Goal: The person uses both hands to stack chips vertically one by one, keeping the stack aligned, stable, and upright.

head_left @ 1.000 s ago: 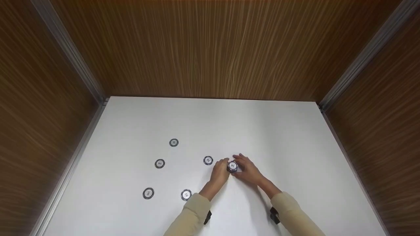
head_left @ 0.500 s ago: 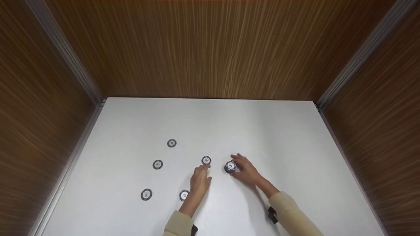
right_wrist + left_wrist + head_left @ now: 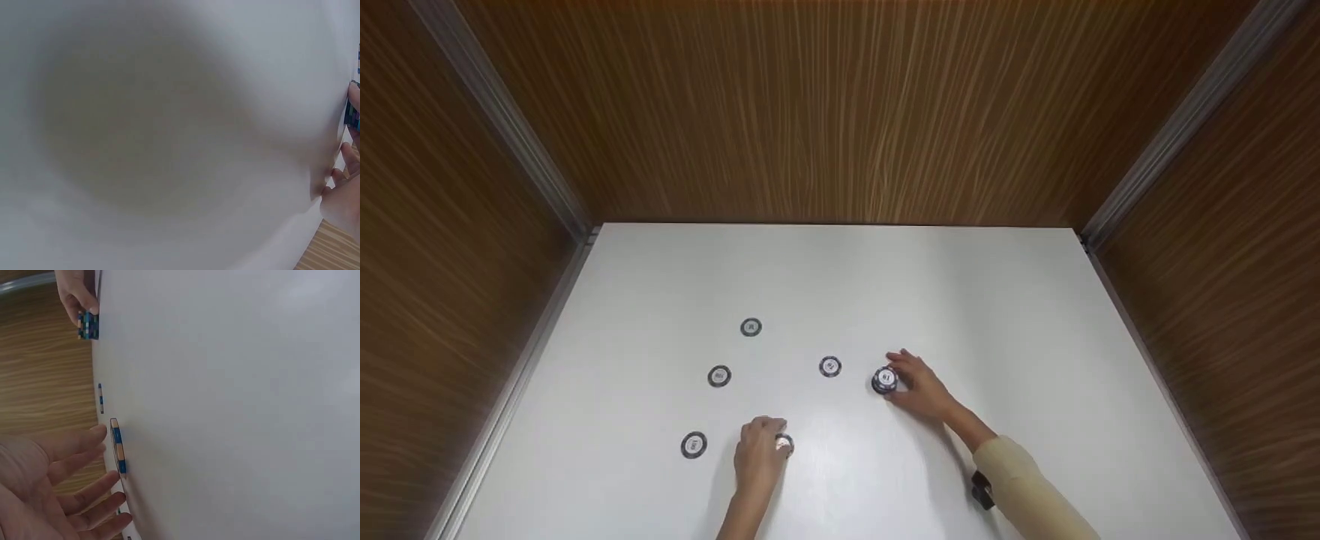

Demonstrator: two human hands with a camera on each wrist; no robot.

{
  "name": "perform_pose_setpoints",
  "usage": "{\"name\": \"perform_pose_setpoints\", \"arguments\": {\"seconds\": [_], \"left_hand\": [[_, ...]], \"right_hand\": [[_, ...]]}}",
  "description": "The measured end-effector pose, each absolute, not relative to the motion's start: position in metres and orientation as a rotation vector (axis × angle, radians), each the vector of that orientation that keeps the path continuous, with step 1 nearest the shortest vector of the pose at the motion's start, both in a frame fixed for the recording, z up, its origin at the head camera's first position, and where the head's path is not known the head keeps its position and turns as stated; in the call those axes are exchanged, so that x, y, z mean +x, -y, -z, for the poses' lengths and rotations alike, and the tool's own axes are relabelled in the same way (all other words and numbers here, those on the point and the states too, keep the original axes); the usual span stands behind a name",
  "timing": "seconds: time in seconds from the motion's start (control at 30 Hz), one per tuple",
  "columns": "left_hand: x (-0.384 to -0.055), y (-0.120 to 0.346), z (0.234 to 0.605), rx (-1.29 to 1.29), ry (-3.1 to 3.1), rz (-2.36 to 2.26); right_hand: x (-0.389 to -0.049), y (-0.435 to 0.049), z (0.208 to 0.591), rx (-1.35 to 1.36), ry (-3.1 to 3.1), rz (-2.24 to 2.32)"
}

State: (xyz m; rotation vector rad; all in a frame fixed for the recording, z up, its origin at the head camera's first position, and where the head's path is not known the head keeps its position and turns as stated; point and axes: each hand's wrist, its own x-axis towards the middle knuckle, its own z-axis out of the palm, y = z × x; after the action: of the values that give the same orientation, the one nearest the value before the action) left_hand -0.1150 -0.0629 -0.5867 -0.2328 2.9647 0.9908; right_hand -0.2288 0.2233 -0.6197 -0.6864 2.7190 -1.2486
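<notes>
My right hand holds a stack of poker chips at its side, thumb on the near edge and fingers round the far edge. In the left wrist view the stack shows banded blue, green and tan edges. At the front my left hand is over the table beside a single poker chip, which it partly covers in the head view. Its fingers are spread in the left wrist view, right by that chip's rim, with nothing pinched between them.
Another poker chip lies flat left of the stack. Further left lie three more chips: one at the back, a middle chip and a front chip. Wood-grain panels enclose the white table.
My left hand has left the stack, swung left past the nearest chip and come down to the front chip. The right hand has stayed at the stack.
</notes>
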Motion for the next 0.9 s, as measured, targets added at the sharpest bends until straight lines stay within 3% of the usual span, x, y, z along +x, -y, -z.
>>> {"name": "perform_pose_setpoints", "arguments": {"seconds": [0.3,0.9], "left_hand": [[-0.093,0.062,0.59,-0.115,-3.039,-0.809],[-0.1,0.059,0.594,-0.007,-3.078,-0.782]], "right_hand": [[-0.23,-0.223,0.619,-0.683,-2.728,1.241],[-0.227,-0.221,0.618,-0.698,-2.72,1.247]]}}
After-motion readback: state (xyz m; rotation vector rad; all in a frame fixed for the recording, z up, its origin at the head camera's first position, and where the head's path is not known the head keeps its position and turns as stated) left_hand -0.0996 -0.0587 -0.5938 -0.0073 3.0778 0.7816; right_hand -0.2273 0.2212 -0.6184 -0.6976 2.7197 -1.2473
